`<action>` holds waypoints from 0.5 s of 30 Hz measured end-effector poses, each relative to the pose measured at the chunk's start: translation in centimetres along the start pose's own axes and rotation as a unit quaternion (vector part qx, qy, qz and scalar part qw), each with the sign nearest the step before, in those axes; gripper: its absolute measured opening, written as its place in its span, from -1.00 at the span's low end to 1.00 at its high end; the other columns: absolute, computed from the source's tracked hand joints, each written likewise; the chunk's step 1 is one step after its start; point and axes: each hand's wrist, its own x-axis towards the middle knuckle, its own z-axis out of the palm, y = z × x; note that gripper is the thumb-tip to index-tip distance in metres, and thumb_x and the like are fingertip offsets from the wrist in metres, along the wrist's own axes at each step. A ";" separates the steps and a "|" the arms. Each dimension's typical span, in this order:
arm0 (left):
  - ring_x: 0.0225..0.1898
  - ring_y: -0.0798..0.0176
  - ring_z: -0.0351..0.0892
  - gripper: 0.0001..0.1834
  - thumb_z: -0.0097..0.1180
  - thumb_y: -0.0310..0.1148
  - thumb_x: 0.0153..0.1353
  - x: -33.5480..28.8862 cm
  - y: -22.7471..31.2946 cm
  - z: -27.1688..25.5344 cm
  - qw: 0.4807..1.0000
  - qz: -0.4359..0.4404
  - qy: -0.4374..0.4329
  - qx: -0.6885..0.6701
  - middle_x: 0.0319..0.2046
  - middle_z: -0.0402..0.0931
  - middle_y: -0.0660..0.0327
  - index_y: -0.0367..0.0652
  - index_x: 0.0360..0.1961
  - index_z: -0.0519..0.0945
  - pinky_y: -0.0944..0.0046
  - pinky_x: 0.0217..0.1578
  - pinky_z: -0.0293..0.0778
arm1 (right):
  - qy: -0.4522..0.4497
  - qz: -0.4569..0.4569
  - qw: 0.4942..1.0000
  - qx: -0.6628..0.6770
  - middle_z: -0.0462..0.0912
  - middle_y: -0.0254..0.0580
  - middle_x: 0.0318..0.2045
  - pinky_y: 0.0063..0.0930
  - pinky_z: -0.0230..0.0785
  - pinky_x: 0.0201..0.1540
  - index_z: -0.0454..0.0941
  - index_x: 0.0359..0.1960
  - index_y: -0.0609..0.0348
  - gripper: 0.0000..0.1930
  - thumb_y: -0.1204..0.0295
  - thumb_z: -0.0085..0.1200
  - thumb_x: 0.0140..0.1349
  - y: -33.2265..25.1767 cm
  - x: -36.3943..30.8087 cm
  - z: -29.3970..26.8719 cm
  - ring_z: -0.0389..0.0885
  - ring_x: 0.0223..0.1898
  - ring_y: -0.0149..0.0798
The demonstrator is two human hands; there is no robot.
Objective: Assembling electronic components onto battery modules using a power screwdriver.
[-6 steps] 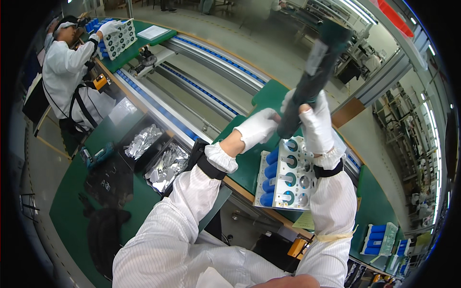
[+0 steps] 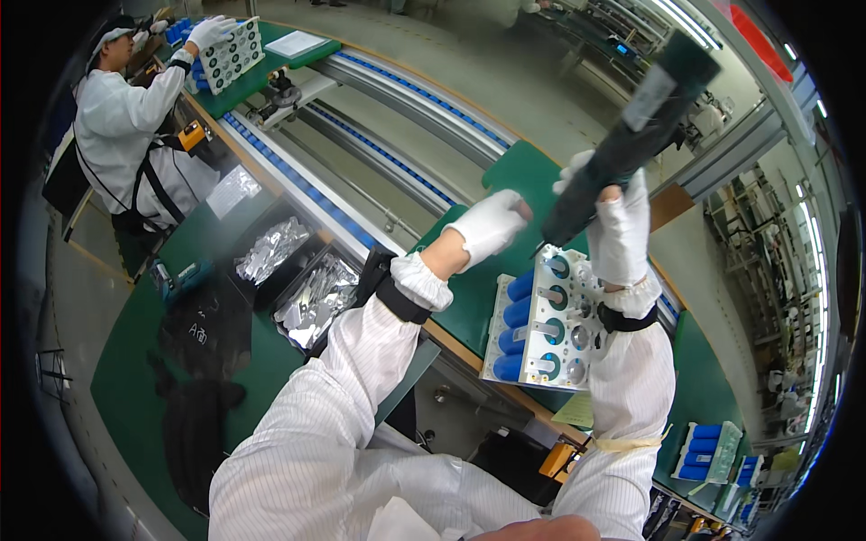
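Observation:
My right hand (image 2: 622, 230), in a white glove with bare fingertips, is wrapped round a dark electric screwdriver (image 2: 622, 135). The tool slants, its thick end up to the right and its thin bit pointing down at the top edge of a battery module (image 2: 541, 325). That module has blue cylindrical cells between white plates with round holes and metal strips. Whether the bit touches the plate I cannot tell. My left hand (image 2: 492, 227), gloved the same way, hovers left of the tool above the green bench, fingers curled together; what they hold, if anything, is hidden.
Black bins of silvery metal strips (image 2: 317, 302) stand on the left bench beside another power tool (image 2: 185, 279). A conveyor (image 2: 397, 95) runs behind. More blue-cell modules (image 2: 708, 451) lie at the right. A co-worker (image 2: 135, 126) handles a similar module at the far left.
The screwdriver and my right hand have shifted right, the bit now showing at the module's top edge. My left hand has moved slightly away from the tool.

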 end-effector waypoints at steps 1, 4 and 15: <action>-0.64 0.44 0.25 -0.81 -0.15 -0.53 0.22 0.6 -0.6 -0.3 1.000 0.010 0.010 0.004 -0.55 0.35 0.30 -0.26 -0.16 0.44 0.40 -0.65 0.15 | 0.018 -0.019 1.000 0.005 0.57 -0.13 -0.15 -0.36 0.51 -0.07 0.30 0.09 0.20 -0.31 -0.03 0.28 0.13 -0.5 0.2 0.3 0.62 -0.18 -0.26; -0.62 0.45 0.29 -0.75 -0.19 -0.55 0.22 1.5 -1.7 -1.0 0.999 -0.001 0.031 0.011 -0.42 0.45 0.24 -0.28 -0.10 0.45 0.41 -0.65 0.19 | 0.052 -0.051 0.996 0.048 0.57 -0.15 -0.12 -0.27 0.53 -0.05 0.31 0.10 0.18 -0.42 0.05 0.20 0.24 -0.5 0.5 -0.3 0.62 -0.15 -0.24; -0.65 0.48 0.31 -0.76 0.03 -0.29 0.34 -1.1 -0.7 -2.3 0.983 -0.015 0.046 0.176 -0.44 0.62 0.17 -0.29 -0.18 0.54 0.42 -0.63 0.25 | 0.101 -0.074 0.991 0.047 0.58 -0.12 -0.05 -0.31 0.51 0.03 0.31 0.16 0.25 -0.59 0.23 -0.03 0.44 0.6 0.9 -2.8 0.60 -0.10 -0.26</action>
